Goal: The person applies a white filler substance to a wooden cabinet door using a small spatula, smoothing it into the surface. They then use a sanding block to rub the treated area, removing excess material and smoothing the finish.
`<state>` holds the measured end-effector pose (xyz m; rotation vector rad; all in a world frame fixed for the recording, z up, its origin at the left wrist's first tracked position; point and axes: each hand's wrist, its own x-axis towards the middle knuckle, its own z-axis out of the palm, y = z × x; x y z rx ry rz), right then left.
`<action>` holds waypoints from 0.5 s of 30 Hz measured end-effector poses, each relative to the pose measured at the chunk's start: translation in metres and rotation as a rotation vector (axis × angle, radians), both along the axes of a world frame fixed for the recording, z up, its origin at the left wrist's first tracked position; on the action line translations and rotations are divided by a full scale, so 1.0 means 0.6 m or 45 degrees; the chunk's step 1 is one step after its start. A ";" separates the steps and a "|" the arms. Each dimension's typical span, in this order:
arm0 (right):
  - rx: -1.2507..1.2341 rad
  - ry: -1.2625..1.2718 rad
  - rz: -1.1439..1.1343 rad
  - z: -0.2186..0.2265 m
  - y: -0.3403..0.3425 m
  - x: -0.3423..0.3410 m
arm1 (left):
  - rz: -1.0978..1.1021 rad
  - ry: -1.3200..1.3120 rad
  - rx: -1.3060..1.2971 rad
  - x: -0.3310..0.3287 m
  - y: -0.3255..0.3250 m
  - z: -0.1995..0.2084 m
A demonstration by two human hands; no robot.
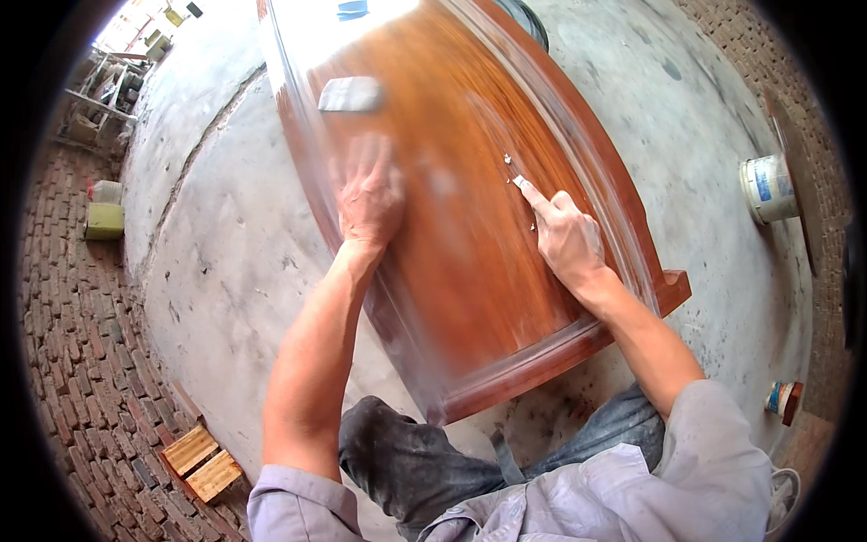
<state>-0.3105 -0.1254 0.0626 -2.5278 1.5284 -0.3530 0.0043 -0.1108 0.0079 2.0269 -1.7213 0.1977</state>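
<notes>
A large, glossy reddish-brown wooden panel point(488, 298) with moulded edges lies before me, hazed with pale dust along its left side. My left hand point(368, 194) rests flat on that dusty side, fingers stretched out and slightly blurred. Just beyond its fingertips sits a pale grey rectangular pad point(350, 94). My right hand point(569, 230) is at the panel's right half, index finger extended to the wood and the other fingers curled in. White stuff coats that fingertip, and small white crumbs point(508, 159) lie around it. Whether the curled fingers hold anything is hidden.
A white bucket point(768, 188) stands at the right, with a small tin point(778, 397) nearer me. Yellowish containers point(105, 220) and a wooden block point(200, 461) are at the left, by the brick paving point(81, 361). Concrete floor point(226, 244) surrounds the panel.
</notes>
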 end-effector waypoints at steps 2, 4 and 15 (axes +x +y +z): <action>-0.061 0.009 -0.014 -0.004 -0.038 0.014 | -0.005 0.007 0.015 -0.010 -0.004 -0.004; -0.087 0.023 -0.002 -0.006 -0.048 0.017 | -0.019 0.027 -0.002 -0.011 -0.003 -0.002; -0.069 0.016 0.011 -0.005 -0.062 0.017 | -0.038 0.038 -0.004 -0.011 -0.002 0.001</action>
